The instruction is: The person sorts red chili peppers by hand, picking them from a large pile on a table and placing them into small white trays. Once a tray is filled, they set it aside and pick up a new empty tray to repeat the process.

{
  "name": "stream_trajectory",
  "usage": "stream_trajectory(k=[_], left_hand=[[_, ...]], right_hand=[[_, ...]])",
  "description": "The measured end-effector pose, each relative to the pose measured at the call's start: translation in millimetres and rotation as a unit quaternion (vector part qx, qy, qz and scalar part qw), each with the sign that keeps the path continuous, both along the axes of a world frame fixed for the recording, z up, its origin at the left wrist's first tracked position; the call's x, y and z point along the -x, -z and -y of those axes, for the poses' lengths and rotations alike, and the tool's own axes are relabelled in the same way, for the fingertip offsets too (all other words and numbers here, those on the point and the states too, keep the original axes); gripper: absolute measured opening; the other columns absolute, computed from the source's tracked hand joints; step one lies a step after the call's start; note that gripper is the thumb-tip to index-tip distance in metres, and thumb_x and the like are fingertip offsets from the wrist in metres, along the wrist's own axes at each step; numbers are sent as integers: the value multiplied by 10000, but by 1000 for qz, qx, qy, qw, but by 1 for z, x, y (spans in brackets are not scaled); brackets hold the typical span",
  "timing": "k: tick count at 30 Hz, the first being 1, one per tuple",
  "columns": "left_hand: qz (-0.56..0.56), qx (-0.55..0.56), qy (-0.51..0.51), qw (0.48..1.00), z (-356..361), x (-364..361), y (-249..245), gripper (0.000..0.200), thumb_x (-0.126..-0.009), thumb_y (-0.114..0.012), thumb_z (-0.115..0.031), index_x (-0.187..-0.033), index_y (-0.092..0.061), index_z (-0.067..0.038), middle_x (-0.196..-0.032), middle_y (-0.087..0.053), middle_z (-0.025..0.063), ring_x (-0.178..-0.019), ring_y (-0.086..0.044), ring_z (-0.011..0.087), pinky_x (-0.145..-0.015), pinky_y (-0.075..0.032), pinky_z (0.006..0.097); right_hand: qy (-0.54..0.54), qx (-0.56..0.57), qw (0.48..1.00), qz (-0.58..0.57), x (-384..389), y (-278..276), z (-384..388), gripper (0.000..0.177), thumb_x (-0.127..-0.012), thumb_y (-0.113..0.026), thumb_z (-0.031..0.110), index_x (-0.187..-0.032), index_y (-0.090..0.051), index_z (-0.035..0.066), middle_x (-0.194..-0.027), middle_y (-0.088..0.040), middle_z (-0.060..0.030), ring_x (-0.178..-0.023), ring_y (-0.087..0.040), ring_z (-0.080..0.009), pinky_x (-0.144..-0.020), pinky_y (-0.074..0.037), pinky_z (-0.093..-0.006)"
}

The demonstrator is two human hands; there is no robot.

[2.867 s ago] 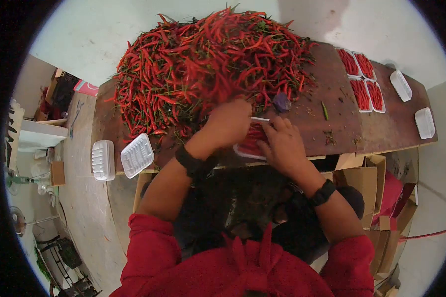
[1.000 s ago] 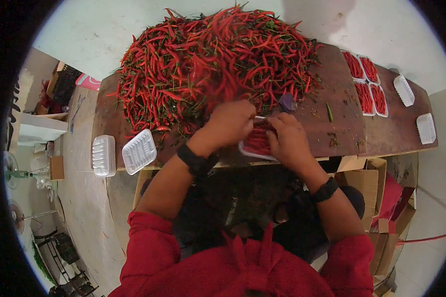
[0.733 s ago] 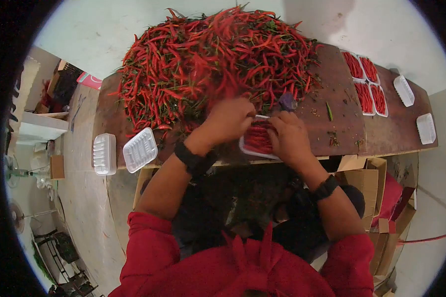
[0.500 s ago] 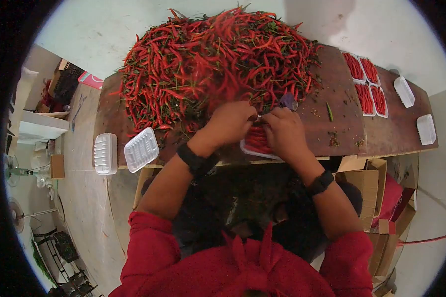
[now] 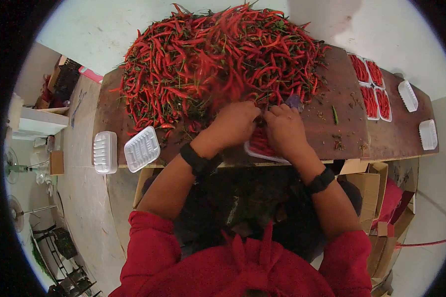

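A large heap of red chillies with green stems (image 5: 218, 59) lies on the brown table. At its near edge my left hand (image 5: 235, 123) is closed, fingertips pinched together on something too small to make out. My right hand (image 5: 285, 129) is closed just beside it, also pinching something hidden from view. Below and between the hands, a white tray with red chillies (image 5: 262, 146) rests at the table's front edge, partly covered by my right hand. A purple object (image 5: 293, 101) lies just behind my right hand.
Filled chilli trays (image 5: 370, 89) stand on the right, with empty white trays (image 5: 408, 95) beyond them. Other empty trays (image 5: 142, 148) lie at the left. One green chilli (image 5: 335, 114) lies on the table (image 5: 349, 133). Cardboard boxes (image 5: 364, 190) stand below right.
Both hands remain near each other above the tray, with a slight gap now between their fingertips. The view has shifted slightly.
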State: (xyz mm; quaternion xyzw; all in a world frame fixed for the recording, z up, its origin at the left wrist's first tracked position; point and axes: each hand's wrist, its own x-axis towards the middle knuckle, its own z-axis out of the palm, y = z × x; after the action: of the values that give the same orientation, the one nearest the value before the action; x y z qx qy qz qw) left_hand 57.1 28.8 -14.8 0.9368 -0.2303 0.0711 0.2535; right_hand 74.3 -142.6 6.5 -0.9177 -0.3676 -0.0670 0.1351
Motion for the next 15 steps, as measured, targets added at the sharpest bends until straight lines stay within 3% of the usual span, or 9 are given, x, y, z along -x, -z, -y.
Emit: stream_trajectory(k=[3, 5, 6, 8, 10, 15], left_hand=[[-2, 0, -6, 1000, 0, 0, -4, 97, -728, -533, -82, -800, -578, -34, -824, -566, 153, -810, -566, 351, -696, -464, 456], [-64, -39, -3, 997, -1, 0, -10, 224, -751, -540, -80, -963, -603, -46, -905, -594, 185, -882, -571, 385, -762, -477, 461], [-64, -39, -3, 997, -1, 0, -8, 224, -751, -540, -80, -963, -603, -46, -905, -594, 185, -882, -571, 385, -762, -477, 461], [-20, 5, -8, 1000, 0, 0, -2, 93, -729, -537, -81, -790, -596, -42, -822, -567, 143, -798, -570, 343, -686, -469, 446], [-15, 8, -5, 1000, 0, 2, -9, 96, -731, -542, -85, -793, -604, -46, -820, -569, 139, -796, -571, 341, -684, -471, 443], [-21, 4, -1, 1000, 2, 3, -14, 102, -738, -559, -99, -806, -623, -57, -808, -575, 130, -797, -576, 335, -687, -475, 434]], right_hand=[[8, 16, 1000, 8, 0, 2, -1, 157, -696, -594, 81, -851, -591, 52, -853, -580, -100, -865, -551, -294, -748, -431, -401], [20, 26, 999, 3, -1, -3, -1, 172, -710, -585, 77, -880, -581, 48, -867, -581, -106, -872, -551, -300, -755, -432, -403], [40, 29, 998, -46, -1, -13, -1, 170, -727, -581, 77, -894, -572, 49, -876, -579, -114, -878, -549, -310, -761, -432, -410], [61, 32, 993, -94, 0, -23, 1, 167, -743, -577, 76, -908, -563, 50, -885, -577, -122, -883, -548, -321, -766, -433, -417], [52, -58, 994, -74, 3, -26, 10, 146, -773, -577, 84, -915, -562, 53, -889, -574, -134, -888, -543, -339, -769, -433, -430], [78, -83, 988, -103, 8, -23, 24, 143, -777, -589, 94, -914, -573, 54, -881, -571, -138, -871, -547, -346, -758, -434, -437]])
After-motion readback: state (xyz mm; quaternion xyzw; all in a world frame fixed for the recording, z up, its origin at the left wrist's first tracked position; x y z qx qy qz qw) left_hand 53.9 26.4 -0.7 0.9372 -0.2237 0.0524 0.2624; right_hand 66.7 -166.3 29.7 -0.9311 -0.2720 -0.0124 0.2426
